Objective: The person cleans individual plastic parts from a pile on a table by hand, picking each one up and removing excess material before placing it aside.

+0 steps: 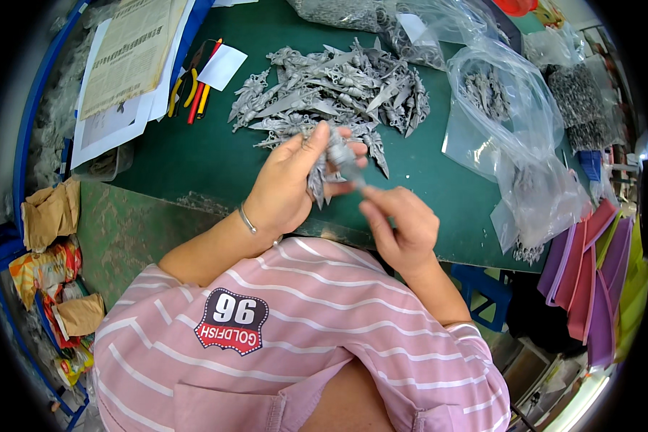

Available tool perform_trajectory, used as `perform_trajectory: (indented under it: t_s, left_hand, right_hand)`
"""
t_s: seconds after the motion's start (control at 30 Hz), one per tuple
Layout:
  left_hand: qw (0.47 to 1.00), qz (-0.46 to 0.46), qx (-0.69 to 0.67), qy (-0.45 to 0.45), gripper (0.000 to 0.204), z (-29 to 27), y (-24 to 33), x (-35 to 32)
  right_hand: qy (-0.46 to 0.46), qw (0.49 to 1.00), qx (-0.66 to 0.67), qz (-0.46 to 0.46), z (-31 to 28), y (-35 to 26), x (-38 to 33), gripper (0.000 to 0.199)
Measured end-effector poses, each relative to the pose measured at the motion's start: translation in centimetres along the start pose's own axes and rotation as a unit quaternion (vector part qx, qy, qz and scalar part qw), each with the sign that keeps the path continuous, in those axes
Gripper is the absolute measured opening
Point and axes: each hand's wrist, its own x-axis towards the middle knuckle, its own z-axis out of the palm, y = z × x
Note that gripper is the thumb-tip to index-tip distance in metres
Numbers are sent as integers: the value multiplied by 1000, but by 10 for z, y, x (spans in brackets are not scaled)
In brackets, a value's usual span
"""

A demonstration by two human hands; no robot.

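Seen from above, a person works at a green bench [194, 162]. The left hand [288, 183] grasps a small grey metal casting [331, 164] above the bench's near edge, fingers curled around it. The right hand [403, 223] pinches a thin tool [358, 180] touching the casting. A heap of similar grey castings [331, 90] lies mid-bench; clear plastic bags [511, 122] sit toward the right edge, pliers [191, 83] toward the left.

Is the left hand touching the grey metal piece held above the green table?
Touching. The head view shows the left hand with thumb and fingers wrapped around the grey metal piece, no gap between them.
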Motion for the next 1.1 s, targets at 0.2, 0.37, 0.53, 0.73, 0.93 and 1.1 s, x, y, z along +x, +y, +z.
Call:
perform_trajectory:
  t_s: [0.2, 0.37, 0.53, 0.73, 0.93, 1.1]
  left_hand:
    - [999, -36, -32, -17, 17, -17, 2, 0]
    - [1000, -4, -2, 0, 16, -7, 6, -2]
    - [999, 18, 40, 9, 18, -7, 7, -3]
    - [998, 24, 64, 10, 19, -2, 3, 1]
    - [996, 26, 90, 2, 22, -2, 1, 3]
    - [986, 54, 155, -21, 28, 0, -3, 2]
  right_hand:
    - [33, 988, -88, 125, -6, 29, 21, 21]
    - [-74, 964, -187, 172, 2, 61, 26, 31]
    - [-181, 919, -86, 341, -24, 63, 28, 39]
    - [-221, 901, -77, 365, -41, 58, 15, 40]
    - [-127, 909, 112, 382, -34, 52, 11, 32]
    - [-7, 900, 317, 301, -15, 31, 13, 28]
